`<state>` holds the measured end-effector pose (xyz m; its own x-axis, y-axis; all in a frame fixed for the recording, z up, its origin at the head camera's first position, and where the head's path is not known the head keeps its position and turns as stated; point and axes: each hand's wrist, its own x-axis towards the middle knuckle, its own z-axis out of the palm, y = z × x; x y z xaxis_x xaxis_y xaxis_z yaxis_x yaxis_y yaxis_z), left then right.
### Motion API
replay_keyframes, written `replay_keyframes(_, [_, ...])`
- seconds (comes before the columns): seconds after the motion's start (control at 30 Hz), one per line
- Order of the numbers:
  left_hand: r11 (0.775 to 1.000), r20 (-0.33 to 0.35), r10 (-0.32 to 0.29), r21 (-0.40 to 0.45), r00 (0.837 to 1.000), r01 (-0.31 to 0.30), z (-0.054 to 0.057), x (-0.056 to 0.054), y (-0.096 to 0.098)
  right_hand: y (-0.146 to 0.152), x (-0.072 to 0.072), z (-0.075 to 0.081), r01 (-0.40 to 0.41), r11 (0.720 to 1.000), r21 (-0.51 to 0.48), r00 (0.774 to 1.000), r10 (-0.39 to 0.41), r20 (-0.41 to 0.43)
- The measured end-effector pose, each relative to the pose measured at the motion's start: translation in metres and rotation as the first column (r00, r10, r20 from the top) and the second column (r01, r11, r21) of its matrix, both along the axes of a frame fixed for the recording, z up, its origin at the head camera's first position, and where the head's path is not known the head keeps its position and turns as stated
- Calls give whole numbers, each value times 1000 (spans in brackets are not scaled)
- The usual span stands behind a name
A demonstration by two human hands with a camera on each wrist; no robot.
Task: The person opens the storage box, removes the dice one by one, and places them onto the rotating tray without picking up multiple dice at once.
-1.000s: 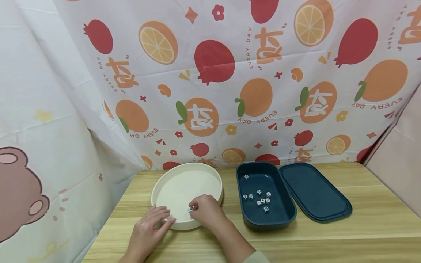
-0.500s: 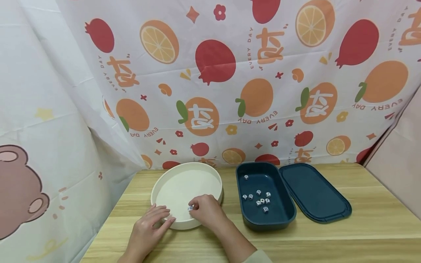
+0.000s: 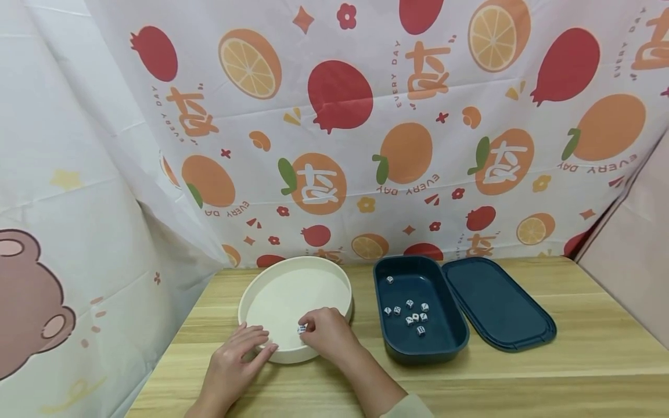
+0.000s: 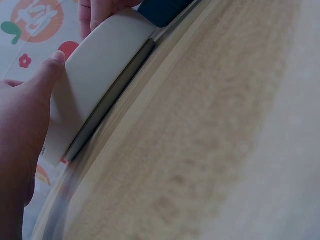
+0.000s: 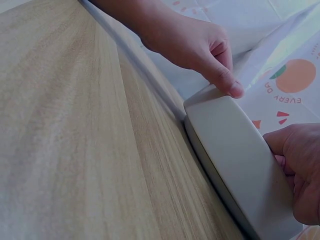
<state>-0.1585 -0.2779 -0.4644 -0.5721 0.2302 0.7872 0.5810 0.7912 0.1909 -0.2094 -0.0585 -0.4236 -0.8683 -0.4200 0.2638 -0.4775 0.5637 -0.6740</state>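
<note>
A round cream tray [image 3: 292, 296] lies on the wooden table. At its near left rim rests my left hand [image 3: 235, 360], fingers fairly straight over the edge and thumb touching the rim. My right hand [image 3: 329, 337] reaches over the near right rim and pinches a white die [image 3: 302, 329] with dark dots, just above or on the tray floor; which, I cannot tell. In the left wrist view the left thumb [image 4: 52, 67] presses against the tray wall [image 4: 100, 70]. The tray wall hides the die in the right wrist view, where the right hand [image 5: 300, 170] shows at the edge.
Right of the tray stands a dark blue rectangular box [image 3: 428, 348] with several white dice [image 3: 415, 317] scattered on its floor. Its matching lid [image 3: 499, 305] lies flat beside it. A fruit-print curtain [image 3: 360, 145] hangs behind the table [image 3: 502, 383].
</note>
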Motion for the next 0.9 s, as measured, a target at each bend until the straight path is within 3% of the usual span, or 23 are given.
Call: replay_keyframes(0.9, [1000, 22, 2, 10, 1000, -2, 1, -2, -1, 1, -3, 1, -10, 1000, 10, 1000, 10, -7])
